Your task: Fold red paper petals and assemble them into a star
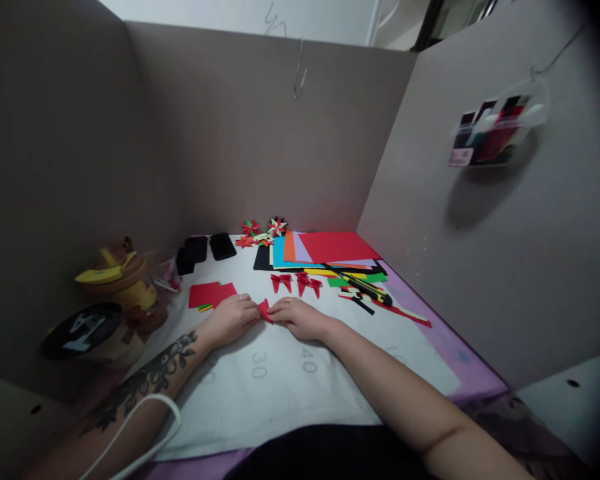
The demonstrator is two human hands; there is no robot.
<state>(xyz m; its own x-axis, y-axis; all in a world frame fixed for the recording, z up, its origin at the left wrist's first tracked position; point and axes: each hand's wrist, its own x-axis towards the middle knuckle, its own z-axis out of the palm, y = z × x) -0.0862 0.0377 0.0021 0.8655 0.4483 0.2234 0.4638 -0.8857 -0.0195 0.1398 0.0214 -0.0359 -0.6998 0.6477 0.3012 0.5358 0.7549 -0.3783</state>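
Both hands meet on a small red folded paper piece (265,311) on the white cutting mat (280,380). My left hand (234,317) pinches its left side with closed fingers. My right hand (296,315) presses and pinches its right side. Just beyond lie three finished red folded pieces (296,282). Small red paper squares (211,294) lie to the left of my left hand.
A stack of coloured paper sheets (325,253) lies at the back, with paper stars (263,233) behind it. A utility knife and paper strips (367,293) sit to the right. Two black objects (207,250) and jars (115,293) stand left. Cardboard walls enclose the desk.
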